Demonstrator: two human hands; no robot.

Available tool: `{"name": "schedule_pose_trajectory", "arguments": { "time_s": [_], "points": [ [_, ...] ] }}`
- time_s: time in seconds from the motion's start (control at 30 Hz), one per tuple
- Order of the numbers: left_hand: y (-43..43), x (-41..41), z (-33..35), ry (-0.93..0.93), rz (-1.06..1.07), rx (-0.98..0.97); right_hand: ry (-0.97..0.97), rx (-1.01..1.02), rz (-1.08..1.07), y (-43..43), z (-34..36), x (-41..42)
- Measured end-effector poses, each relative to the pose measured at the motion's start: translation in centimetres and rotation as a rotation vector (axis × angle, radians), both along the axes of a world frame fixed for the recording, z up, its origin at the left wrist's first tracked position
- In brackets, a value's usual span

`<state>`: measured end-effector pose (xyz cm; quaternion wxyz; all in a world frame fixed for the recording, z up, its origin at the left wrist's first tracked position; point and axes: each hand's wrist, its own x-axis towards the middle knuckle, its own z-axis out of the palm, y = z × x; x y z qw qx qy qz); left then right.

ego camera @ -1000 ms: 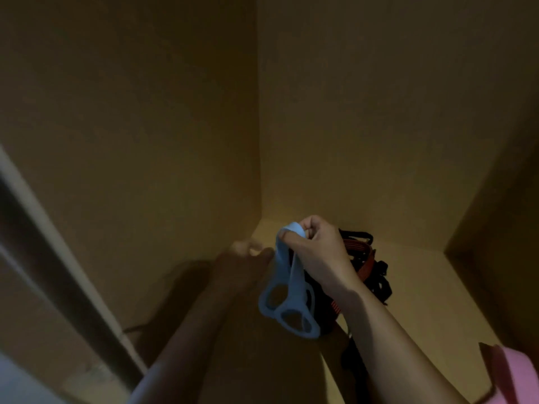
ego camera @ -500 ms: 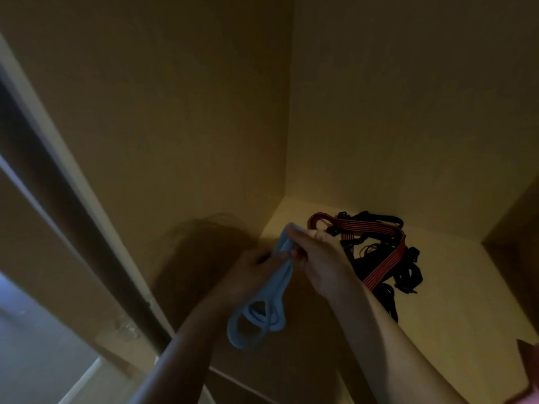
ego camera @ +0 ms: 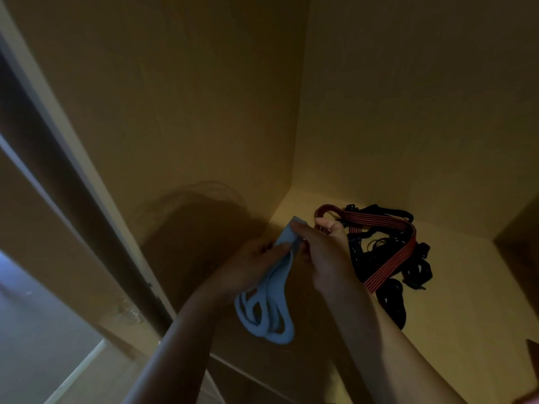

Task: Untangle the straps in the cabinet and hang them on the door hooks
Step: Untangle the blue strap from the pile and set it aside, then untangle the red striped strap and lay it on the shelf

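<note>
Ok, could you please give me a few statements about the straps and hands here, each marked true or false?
1. The left hand and the right hand both hold the light blue strap. True.
2. The light blue strap's loops hang below the hands. True.
3. The red striped strap hangs on a door hook. False: it lies across the black straps on the cabinet floor; no hook is in view.
4. The black straps lie to the left of the hands. False: they are piled to the right of them.
</note>
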<state>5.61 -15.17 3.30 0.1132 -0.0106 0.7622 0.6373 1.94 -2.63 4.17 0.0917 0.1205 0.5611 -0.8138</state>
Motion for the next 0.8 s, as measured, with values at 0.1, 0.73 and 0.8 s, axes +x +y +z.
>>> {"name": "schedule_pose_trajectory", "arguments": {
  "time_s": [0.1, 0.73, 0.8],
  "points": [
    [0.0, -0.6, -0.4, -0.061, 0.009, -0.092, -0.031, 0.078, 0.017, -0.4, -0.9, -0.5],
    [2.1, -3.3, -5.1, 0.190, 0.083, -0.799, 0.083, 0.548, 0.220, 0.6, -4.1, -0.9],
    [2.9, -3.9, -4.8, 0.233, 0.089, -0.837, 0.131, 0.583, 0.185, 1.6, -3.5, -1.1]
  ]
}}
